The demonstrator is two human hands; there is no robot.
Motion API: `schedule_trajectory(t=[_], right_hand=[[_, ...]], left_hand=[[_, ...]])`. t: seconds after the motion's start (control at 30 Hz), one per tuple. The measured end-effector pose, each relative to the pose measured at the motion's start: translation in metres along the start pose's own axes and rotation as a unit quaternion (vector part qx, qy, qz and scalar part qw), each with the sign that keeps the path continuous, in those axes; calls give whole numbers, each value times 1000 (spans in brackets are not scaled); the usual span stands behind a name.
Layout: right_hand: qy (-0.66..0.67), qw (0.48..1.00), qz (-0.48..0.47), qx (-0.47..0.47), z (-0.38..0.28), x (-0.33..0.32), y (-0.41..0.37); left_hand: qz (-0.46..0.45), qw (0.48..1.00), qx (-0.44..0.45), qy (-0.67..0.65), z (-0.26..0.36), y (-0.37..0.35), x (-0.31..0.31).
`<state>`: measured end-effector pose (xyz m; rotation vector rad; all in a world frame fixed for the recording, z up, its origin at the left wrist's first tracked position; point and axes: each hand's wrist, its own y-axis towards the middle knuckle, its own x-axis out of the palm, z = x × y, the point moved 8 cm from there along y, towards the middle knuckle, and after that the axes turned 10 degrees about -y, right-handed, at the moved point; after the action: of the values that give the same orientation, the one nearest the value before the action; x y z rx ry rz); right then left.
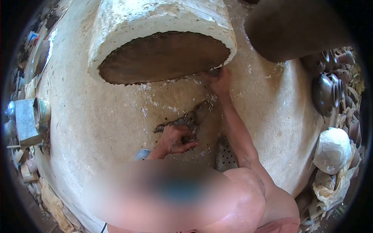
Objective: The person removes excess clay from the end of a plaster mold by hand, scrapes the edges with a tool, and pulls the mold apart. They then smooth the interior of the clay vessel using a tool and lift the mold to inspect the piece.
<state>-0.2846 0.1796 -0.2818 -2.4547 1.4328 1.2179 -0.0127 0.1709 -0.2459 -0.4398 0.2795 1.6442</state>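
Bare skin [244, 190], chalky form [163, 17], ragged brown face [165, 58], left hand [177, 138] part-open, right hand [220, 81] grip unclear

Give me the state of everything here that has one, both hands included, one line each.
White mold: brown-faced side toward the person
Brown face: ragged-edged
Right hand: at the mold's lower rim, grip unclear
Left hand: fingers curled by the scraps, contents unclear
Dark scraps: loose, on the floor
Floor: flecked with white bits
Dark pots: glossy, close together
Perforated piece: partly hidden
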Motion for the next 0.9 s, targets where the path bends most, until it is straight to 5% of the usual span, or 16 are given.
schedule_trajectory(t=[0.13,0.27,0.33,0.4,0.47,0.63,0.8,0.87,0.9], right_hand=[[25,995,-86,43,-6,-9,4],[61,991,-72,91,-1,-36,-26],[78,990,-28,110,24,-59,-37],[92,989,22,117,42,-88,-39],[42,988,40,144,50,-118,-44],[95,982,86,135,52,-127,-45],[239,950,131,152,52,-100,-47],[291,940,99,149,41,-91,-45],[298,935,108,158,39,-92,-48]], left_hand=[[87,988,-18,-125,-21,-17,-38],[455,846,-131,-247,-95,-76,-113],[532,799,-128,-251,-105,-104,-153],[576,803,-20,-151,-95,-124,-211],[568,820,-33,-57,-57,-132,-279],[435,890,106,87,117,-38,-400],[241,962,70,106,167,100,-369],[165,941,48,292,163,126,-347],[179,948,56,258,165,129,-345]])
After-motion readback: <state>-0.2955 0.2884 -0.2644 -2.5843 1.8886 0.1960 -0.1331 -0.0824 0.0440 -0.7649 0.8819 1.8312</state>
